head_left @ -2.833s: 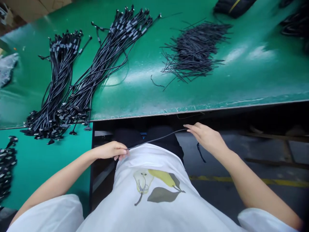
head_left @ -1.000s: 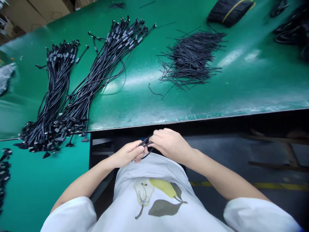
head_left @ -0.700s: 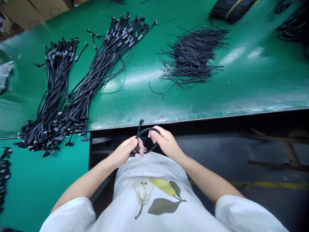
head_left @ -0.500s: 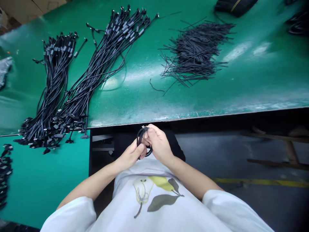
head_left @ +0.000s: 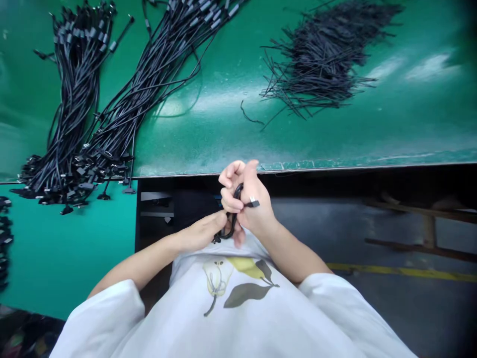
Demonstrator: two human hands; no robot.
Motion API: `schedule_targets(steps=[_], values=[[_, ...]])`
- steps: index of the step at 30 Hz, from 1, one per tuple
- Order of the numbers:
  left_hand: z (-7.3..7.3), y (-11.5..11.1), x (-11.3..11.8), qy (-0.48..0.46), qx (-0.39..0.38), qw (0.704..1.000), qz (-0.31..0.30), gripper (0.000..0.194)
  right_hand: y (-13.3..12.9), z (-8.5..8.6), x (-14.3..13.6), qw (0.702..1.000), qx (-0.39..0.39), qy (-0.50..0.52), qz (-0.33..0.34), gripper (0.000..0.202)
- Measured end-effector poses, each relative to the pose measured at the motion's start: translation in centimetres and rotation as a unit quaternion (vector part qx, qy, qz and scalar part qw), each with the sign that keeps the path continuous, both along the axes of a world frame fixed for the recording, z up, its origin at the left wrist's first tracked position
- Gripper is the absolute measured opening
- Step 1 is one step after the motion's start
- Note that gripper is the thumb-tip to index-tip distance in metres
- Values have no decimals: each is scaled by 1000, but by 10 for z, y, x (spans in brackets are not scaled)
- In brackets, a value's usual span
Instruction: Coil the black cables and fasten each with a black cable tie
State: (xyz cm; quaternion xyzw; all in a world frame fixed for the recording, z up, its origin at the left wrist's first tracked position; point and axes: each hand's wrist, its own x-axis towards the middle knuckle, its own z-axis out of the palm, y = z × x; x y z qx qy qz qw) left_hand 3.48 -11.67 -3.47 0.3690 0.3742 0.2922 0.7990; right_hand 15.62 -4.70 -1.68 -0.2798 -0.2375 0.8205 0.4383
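Observation:
A black cable (head_left: 232,226), wound into a small coil, is between my two hands in front of my shirt, just off the table's near edge. My left hand (head_left: 203,231) grips the lower left of the coil with closed fingers. My right hand (head_left: 257,196) has its palm turned up, thumb raised and fingers curled about the coil's upper part. One cable end, a plug (head_left: 253,203) with a bright metal tip, lies across the right palm. Part of the coil is hidden by the fingers.
On the green table (head_left: 208,154) lie two bundles of black cables, a left bundle (head_left: 76,89) and a longer slanted bundle (head_left: 149,74). A pile of thin black ties (head_left: 320,59) lies right of them. A lower green surface (head_left: 74,258) adjoins at left; a wooden frame (head_left: 428,233) stands right.
My right hand has turned palm up, with its thumb lifted off the coil. The coil now looks narrower and its plug lies across the palm. The view has shifted slightly.

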Motion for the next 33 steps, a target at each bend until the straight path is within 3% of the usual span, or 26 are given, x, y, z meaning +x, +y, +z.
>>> schedule_targets(steps=[3,5,6,7,8,11,13,14,16,21,23,25,27,29,30,32,33], values=[[9,1,5,-67,-109,989,68,44,12,2,1,999,31,-30,0,57],[14,5,4,-49,-124,984,118,41,20,3,13,984,139,-111,-32,58],[15,7,3,-35,-123,982,138,42,22,3,22,959,224,-168,-50,57],[16,10,1,-21,-120,981,148,43,25,2,31,915,325,-231,-59,55],[16,12,0,-8,-113,983,144,44,27,0,40,851,432,-294,-50,51],[15,19,-5,27,-68,995,64,44,30,-7,60,591,684,-425,58,43],[15,22,-6,57,-34,998,0,43,31,-12,67,447,762,-454,119,40],[16,24,-7,75,-20,997,-27,41,31,-14,69,401,783,-457,132,39],[20,29,-8,115,14,990,-74,38,31,-15,72,350,808,-455,131,38],[29,48,-10,230,88,957,-155,37,30,-9,71,326,821,-459,95,34],[28,52,-11,258,89,947,-172,36,32,-8,70,342,809,-462,124,35],[25,54,-14,268,83,944,-171,37,42,-6,74,391,783,-453,167,38],[20,54,-19,260,77,953,-131,39,61,-4,84,469,739,-452,169,38],[16,55,-25,231,73,969,-53,40,86,0,98,541,665,-508,84,34],[14,57,-27,213,69,975,-11,39,100,1,103,561,617,-551,27,31],[11,61,-31,174,54,981,61,37,123,-2,105,560,532,-633,-48,26],[10,64,-31,156,47,983,89,37,132,-5,102,546,509,-664,-50,23]])
